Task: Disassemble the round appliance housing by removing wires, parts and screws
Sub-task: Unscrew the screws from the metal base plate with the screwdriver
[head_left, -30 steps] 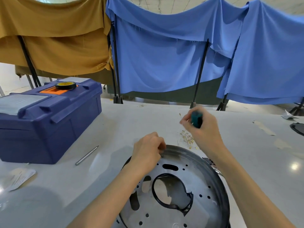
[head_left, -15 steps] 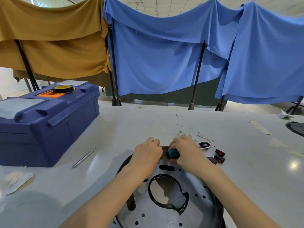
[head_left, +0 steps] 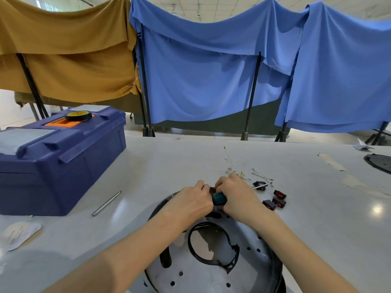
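Housing (head_left: 196, 278), lower centre: stiff, likely slick metal (sharp edges?), steady by rim. Right hand (head_left: 239, 199) grip wraps screwdriver (head_left: 219, 198); left hand (head_left: 190, 200) grip hidden.

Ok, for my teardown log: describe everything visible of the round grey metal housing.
The round grey metal housing lies on the white table, near edge cropped. Dark rim, small round holes, slots, a large central opening with torn black trim. The left hand and the right hand, gripping a teal tool handle, meet at its far edge.

head-worn view, forward and downward
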`<state>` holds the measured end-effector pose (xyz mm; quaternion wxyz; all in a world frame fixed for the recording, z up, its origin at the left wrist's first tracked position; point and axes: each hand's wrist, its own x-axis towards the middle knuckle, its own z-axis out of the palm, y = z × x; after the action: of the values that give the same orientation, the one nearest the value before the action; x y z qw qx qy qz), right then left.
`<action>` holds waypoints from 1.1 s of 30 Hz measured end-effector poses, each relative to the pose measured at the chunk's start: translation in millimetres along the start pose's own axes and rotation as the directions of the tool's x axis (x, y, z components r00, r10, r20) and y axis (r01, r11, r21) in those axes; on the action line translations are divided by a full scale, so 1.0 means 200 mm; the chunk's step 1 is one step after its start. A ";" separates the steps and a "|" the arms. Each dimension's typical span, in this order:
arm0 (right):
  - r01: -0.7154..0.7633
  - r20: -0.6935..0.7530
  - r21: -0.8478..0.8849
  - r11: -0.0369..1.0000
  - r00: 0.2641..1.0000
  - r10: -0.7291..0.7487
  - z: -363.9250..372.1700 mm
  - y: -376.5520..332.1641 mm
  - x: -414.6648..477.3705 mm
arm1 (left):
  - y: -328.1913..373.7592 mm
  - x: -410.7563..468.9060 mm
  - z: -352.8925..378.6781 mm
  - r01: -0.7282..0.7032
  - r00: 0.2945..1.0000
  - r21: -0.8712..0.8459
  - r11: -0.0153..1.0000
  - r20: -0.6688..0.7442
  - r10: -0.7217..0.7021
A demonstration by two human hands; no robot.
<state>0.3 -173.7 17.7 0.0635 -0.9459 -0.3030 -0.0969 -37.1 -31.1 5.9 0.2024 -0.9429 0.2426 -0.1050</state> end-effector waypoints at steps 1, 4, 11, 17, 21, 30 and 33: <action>-0.001 0.000 -0.003 1.000 1.000 0.001 0.00 0.00 0.00 | 0.00 0.00 -0.01 -0.010 1.000 0.017 1.000 -0.001 0.010; -0.006 0.003 -0.009 1.000 1.000 0.006 0.01 0.00 0.00 | 0.01 -0.01 -0.02 -0.025 1.000 0.039 0.999 0.001 0.025; -0.014 -0.011 0.010 1.000 1.000 0.014 0.01 0.00 0.00 | 0.01 -0.01 -0.07 -0.039 0.999 0.047 0.998 0.040 0.037; -0.004 -0.033 0.021 1.000 0.999 0.005 0.02 0.00 0.00 | 0.00 -0.01 -0.10 -0.023 0.997 0.041 0.999 0.080 0.019; -0.007 -0.022 0.026 1.000 1.000 0.007 0.02 0.00 -0.01 | -0.01 0.00 -0.11 -0.019 0.996 0.042 0.999 0.088 0.015; -0.035 -0.022 0.055 0.998 0.999 0.036 0.02 0.01 0.00 | -0.07 0.00 -0.14 0.040 0.999 -0.034 0.999 0.034 -0.038; -0.039 -0.036 0.105 0.994 0.998 0.043 0.03 0.02 0.00 | -0.09 -0.01 -0.14 0.065 0.998 -0.057 0.996 0.002 -0.065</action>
<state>3.2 -175.7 12.2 0.1206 -0.9453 -0.2868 -0.0979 -39.4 -24.3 39.3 0.1720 -0.9558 0.2145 -0.1044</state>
